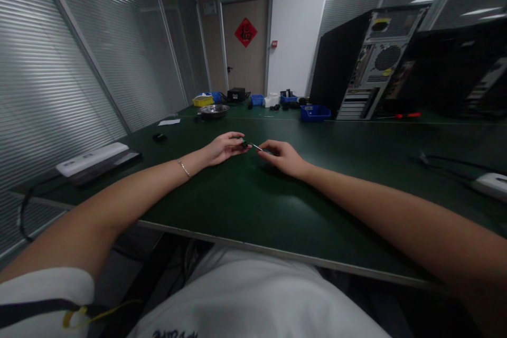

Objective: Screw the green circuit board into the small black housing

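Observation:
My left hand point(227, 148), with a bracelet on its wrist, is closed on a small black and green part point(245, 144) at its fingertips. Between the thumb and fingers of my right hand point(282, 157) is a thin silvery tool point(256, 147); too little of it shows to tell its kind. The tool's tip points left at the small part and is close to it, but whether they touch is unclear. Both hands are just above the green tabletop point(237, 198).
A computer tower point(343, 63) stands at the back right, near a blue bin point(315, 112) and a red-handled tool point(407, 115). A metal bowl point(214, 111) and yellow bin point(203, 100) are at the back left. A white power strip point(93, 159) lies left, a black object point(159, 138) nearby.

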Motion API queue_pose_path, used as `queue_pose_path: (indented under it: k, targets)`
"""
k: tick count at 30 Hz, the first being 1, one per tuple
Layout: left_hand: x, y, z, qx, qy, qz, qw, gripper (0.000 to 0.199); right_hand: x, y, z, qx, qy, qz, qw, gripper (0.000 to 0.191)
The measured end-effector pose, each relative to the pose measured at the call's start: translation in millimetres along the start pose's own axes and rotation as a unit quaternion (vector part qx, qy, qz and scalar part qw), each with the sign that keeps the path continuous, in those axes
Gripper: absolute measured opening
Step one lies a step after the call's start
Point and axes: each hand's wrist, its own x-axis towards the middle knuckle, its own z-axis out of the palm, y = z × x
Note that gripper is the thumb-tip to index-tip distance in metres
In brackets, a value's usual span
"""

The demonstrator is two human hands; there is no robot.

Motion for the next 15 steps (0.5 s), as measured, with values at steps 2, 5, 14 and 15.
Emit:
queue_pose_path:
  k: [2, 5, 14, 15]
  targets:
    - [-0.3, -1.4, 0.6, 0.004, -0.002, -0.008, 1.000, 0.020, -0.1, -0.9, -0.4, -0.003, 0.000, -0.002, 1.000, 0.024]
    - [0.3, -3.4, 1.0, 0.020, -0.005, -0.012, 1.000, 0.017, -0.4, -1.6, -0.5, -0.008, 0.001, -0.004, 1.000, 0.024]
    - [-4.2, -4.0, 9.5, 0.100, -0.050, -0.001, 0.994, 0.030, 0.4, -0.9, 0.1, -0.031, 0.013, -0.006, 0.999, 0.023]
    - [-4.9, -3.8, 10.3, 0.107, -0.052, 0.005, 0.993, 0.031, 0.4, -1.3, 0.0, -0.034, 0.013, -0.006, 0.999, 0.024]
